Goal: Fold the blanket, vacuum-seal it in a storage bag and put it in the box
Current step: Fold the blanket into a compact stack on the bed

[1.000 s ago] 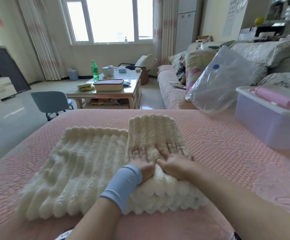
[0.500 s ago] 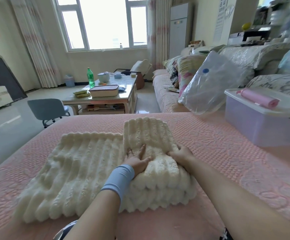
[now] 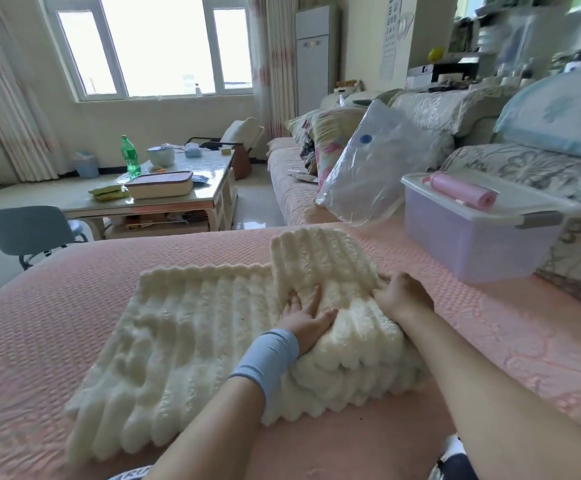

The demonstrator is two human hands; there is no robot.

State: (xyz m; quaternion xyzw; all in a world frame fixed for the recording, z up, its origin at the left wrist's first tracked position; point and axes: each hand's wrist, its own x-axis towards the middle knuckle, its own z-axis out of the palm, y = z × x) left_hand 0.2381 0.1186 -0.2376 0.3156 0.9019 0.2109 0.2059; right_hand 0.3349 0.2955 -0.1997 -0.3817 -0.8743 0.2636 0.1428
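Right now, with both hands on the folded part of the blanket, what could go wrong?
1. The thick folded part of the blanket may spring open if the left hand lifts.
2. Its left half lies unfolded, so the bundle may end up uneven for the bag.
3. A pink roll lies on the box lid and could fall when it is opened.

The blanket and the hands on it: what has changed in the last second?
The right hand slid off the top of the folded part to its right edge, where its fingers now curl round the blanket. The left hand still presses flat on top. The fold itself, the bag and the box stayed as they were.
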